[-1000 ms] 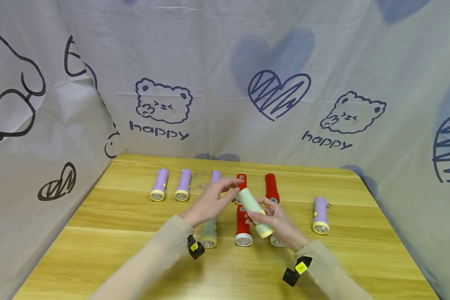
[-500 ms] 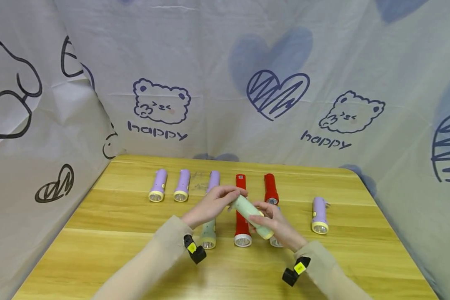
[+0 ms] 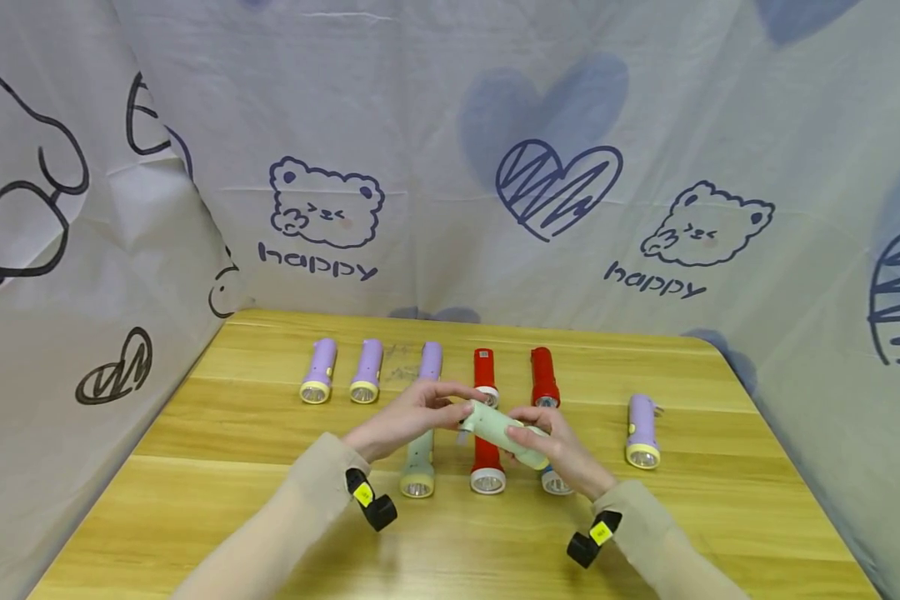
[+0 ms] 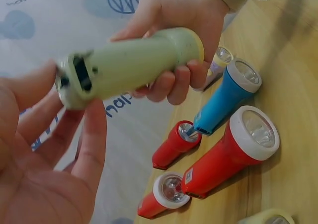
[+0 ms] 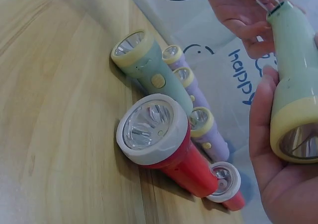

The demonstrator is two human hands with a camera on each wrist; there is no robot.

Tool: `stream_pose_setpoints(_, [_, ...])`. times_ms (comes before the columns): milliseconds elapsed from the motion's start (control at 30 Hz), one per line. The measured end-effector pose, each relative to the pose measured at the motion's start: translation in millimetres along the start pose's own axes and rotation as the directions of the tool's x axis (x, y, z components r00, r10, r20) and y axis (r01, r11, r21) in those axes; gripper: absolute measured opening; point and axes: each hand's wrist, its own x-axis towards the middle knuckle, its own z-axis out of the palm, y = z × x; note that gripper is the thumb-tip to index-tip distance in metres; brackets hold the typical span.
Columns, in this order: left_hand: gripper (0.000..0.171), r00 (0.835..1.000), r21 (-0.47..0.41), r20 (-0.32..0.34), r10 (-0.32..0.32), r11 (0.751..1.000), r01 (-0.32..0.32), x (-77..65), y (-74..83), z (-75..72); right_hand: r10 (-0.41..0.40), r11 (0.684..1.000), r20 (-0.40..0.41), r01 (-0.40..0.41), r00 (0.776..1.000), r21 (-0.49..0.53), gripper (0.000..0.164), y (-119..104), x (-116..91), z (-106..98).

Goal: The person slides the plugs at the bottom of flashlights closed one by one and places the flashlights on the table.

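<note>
My right hand (image 3: 558,450) grips a pale green flashlight (image 3: 498,427) around its yellow-rimmed head end, holding it tilted above the table. At the tail end my left hand (image 3: 412,417) pinches the flashlight with thumb and fingertips. Dark slots on that tail face the camera in the left wrist view. Two thin plug prongs (image 5: 262,4) stick out of the tail in the right wrist view. Beneath the held flashlight lies a red flashlight with a white head (image 3: 487,467). A blue flashlight (image 4: 221,100) lies beside it, mostly hidden by my right hand in the head view.
Another green flashlight (image 3: 418,467) lies left of the front red one. Behind are purple flashlights (image 3: 367,367) and two red flashlights (image 3: 543,375). A lone purple flashlight (image 3: 641,429) lies right on the wooden table (image 3: 255,517). A printed cloth (image 3: 435,275) stands behind.
The green flashlight has turned closer to level as its tail end came lower. My left hand has moved down with the tail, so the back red flashlight shows more.
</note>
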Motion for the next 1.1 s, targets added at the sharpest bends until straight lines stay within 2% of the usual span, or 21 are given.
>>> stream_pose_setpoints(233, [0.057,0.995,-0.107,0.09,0.032,0.994,-0.022,-1.1,-8.7,0.6,-0.047,0.999,0.045,0.046,0.998,0.023,0.039,1.7,0.8,-0.8])
stream_pose_setpoints(400, [0.064,0.991,-0.194,0.1,0.085,0.979,-0.064,-0.9,-13.7,5.2,-0.075,0.996,0.037,0.073,0.997,0.042,0.037,2.5,1.1,0.4])
stream_pose_setpoints(533, [0.061,0.991,-0.249,0.102,0.088,0.967,-0.06,-1.0,-15.9,7.3,-0.111,0.993,0.016,0.11,0.994,0.053,0.03,4.1,1.5,1.6])
stream_pose_setpoints(700, [0.051,0.993,-0.294,0.094,0.067,0.955,-0.037,-0.2,-21.9,10.8,-0.145,0.989,0.008,0.145,0.989,0.039,0.029,6.5,1.4,2.8])
stream_pose_setpoints(833, [0.045,0.996,-0.366,0.073,0.047,0.93,-0.017,-0.4,-29.4,15.1,-0.149,0.988,0.002,0.149,0.989,0.032,0.035,7.2,1.1,3.5])
stream_pose_setpoints(967, [0.049,0.997,-0.407,0.033,0.071,0.912,-0.051,0.3,-34.6,18.9,-0.14,0.99,-0.028,0.14,0.99,0.005,0.035,6.6,1.4,4.2])
stream_pose_setpoints(1100, [0.057,0.995,-0.401,-0.003,0.098,0.912,-0.091,1.3,-36.4,22.1,-0.122,0.992,-0.057,0.121,0.991,-0.018,0.036,5.4,1.4,5.3])
